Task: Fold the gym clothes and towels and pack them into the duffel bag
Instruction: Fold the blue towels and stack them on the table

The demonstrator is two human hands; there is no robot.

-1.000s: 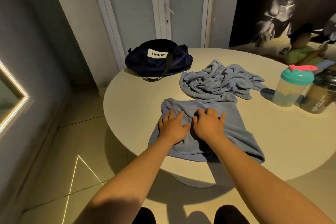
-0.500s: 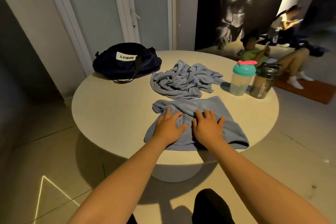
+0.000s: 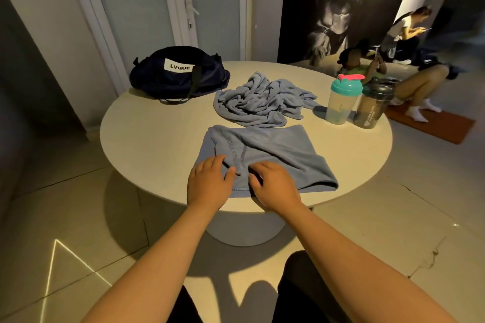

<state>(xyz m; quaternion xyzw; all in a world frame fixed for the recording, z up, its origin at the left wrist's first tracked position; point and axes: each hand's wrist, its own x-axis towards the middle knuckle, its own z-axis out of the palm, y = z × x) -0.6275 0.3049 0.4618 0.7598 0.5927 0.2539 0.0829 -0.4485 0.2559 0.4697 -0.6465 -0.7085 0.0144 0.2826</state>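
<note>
At upper left of the frame, on the far side of the round table (image 3: 147, 136), a dark duffel bag (image 3: 178, 78) labelled LVQUE, with a crumpled blue towel (image 3: 259, 102) just right of it. Lower centre, by the table's near edge, presses on a flat blue towel (image 3: 283, 149) with the left hand (image 3: 207, 182), fingers relaxed on the fabric, and beside it the right hand (image 3: 275, 185), fingers loosely bent, gripping nothing. At right, a teal-lidded shaker (image 3: 342, 99) just beside a dark shaker (image 3: 374, 106).

Round pale table (image 3: 157, 139) on a thick pedestal, standing on glossy floor tiles (image 3: 65, 204). Behind, white doors (image 3: 147, 8) beside a dark mural (image 3: 341, 2); at far right, an orange mat (image 3: 433, 126).
</note>
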